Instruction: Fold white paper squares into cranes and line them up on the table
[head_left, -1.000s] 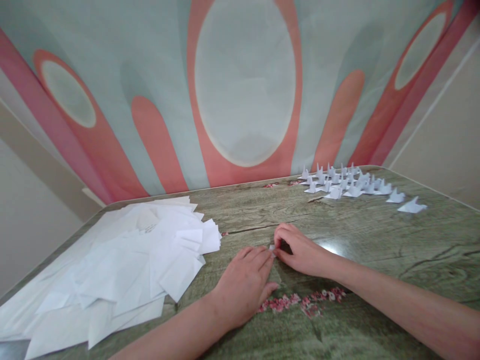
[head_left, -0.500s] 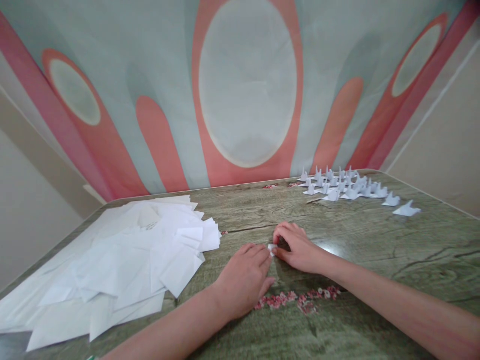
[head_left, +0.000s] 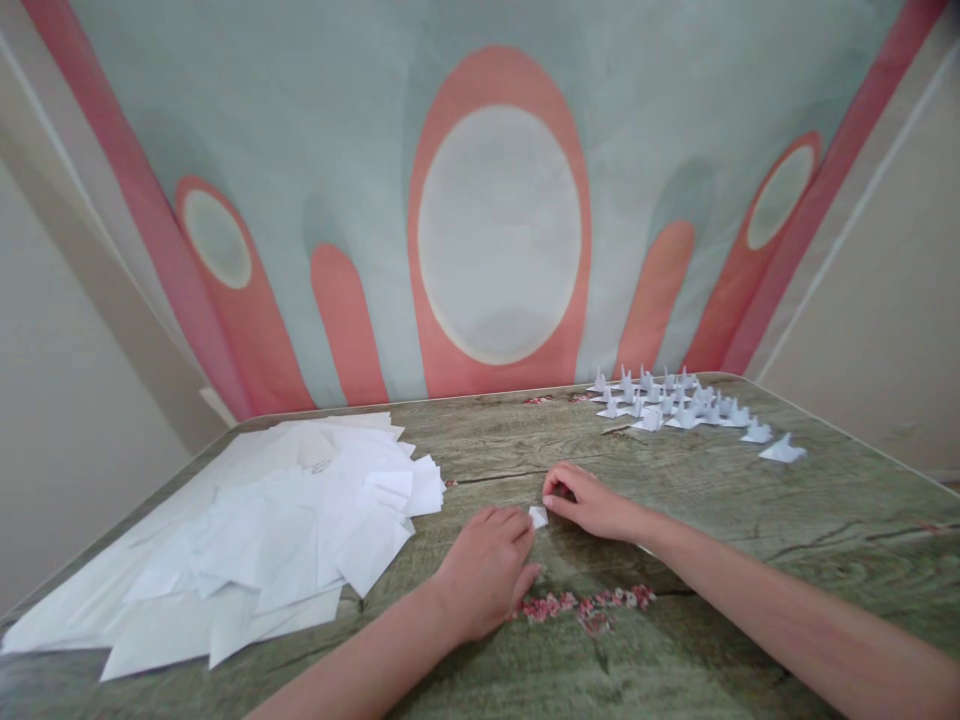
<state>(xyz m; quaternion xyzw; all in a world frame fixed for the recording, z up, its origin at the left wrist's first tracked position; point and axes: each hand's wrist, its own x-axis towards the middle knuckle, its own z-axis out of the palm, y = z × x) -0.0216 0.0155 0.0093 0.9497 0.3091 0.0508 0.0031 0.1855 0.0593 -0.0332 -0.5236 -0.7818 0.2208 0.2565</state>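
Evidently | small folded paper [head_left: 538, 517] between both hands, well in from the far edge of the table [head_left: 712, 490] | left hand [head_left: 487, 570]: fingers close together; right hand [head_left: 589, 503]: curled; can't tell if either pinches | best: align edges, crease firmly

Both forearms [head_left: 780, 610] (slender ones, gently tapering) and both hands [head_left: 486, 570] are bare.

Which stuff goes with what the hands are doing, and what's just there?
Seem to belong:
Small folded white paper piece between the left hand and right hand
Pile of flat white paper sheets
Pointed white folded paper figures

Just there:
Pink printed flowers
Coral and grey patterned backdrop
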